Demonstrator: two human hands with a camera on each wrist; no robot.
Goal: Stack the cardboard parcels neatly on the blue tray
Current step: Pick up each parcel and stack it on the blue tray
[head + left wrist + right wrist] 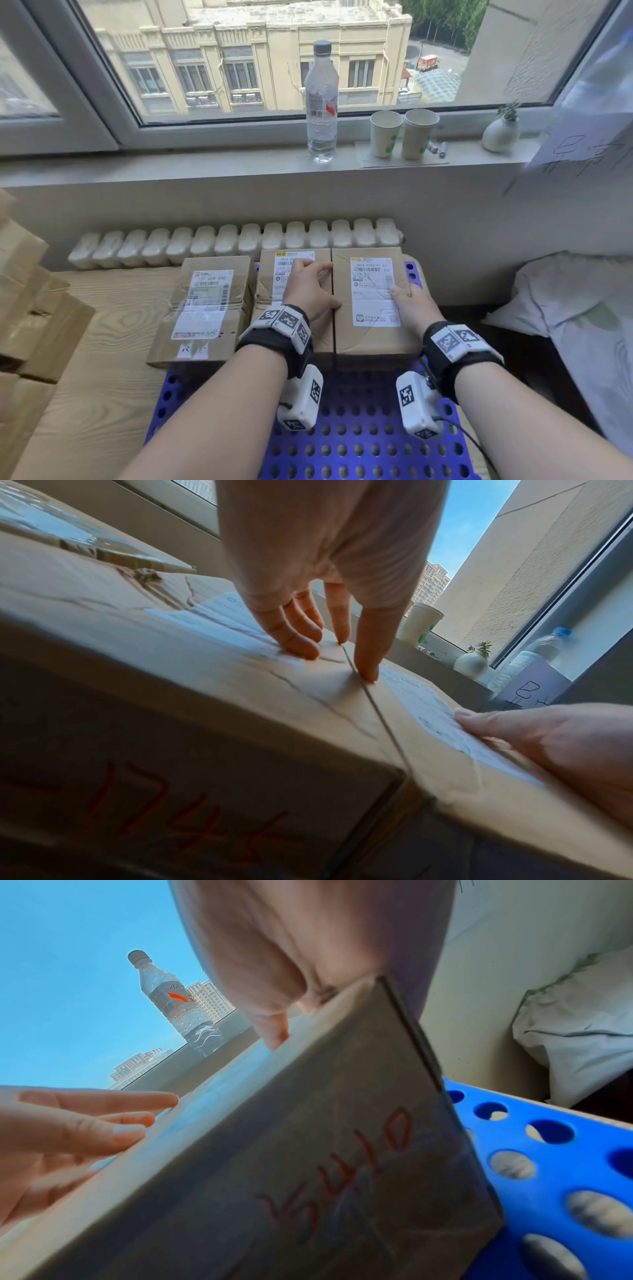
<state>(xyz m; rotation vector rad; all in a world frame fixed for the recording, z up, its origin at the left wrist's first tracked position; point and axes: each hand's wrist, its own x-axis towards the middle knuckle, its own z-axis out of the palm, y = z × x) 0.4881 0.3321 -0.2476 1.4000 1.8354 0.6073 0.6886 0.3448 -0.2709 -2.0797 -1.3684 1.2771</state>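
Note:
Three cardboard parcels stand side by side at the far end of the blue perforated tray (pixel 359 428). The left parcel (pixel 205 308) hangs partly over the tray's left edge. My left hand (pixel 308 287) rests with straight fingers on top of the middle parcel (pixel 270 301), its fingertips (pixel 366 672) at the seam with the right parcel (pixel 373 301). My right hand (pixel 411 305) grips that right parcel at its right edge, thumb on the label and fingers down the side. The right wrist view shows the parcel's near face (pixel 308 1150) marked in red, standing on the tray (pixel 565 1137).
The tray lies on a wooden table (pixel 102 342) against a white radiator (pixel 239 240). More cardboard boxes (pixel 27 291) are piled at the left. Bedding (pixel 565 308) lies to the right. On the window sill stand a water bottle (pixel 321 102), two paper cups (pixel 400 133) and a small vase (pixel 500 133).

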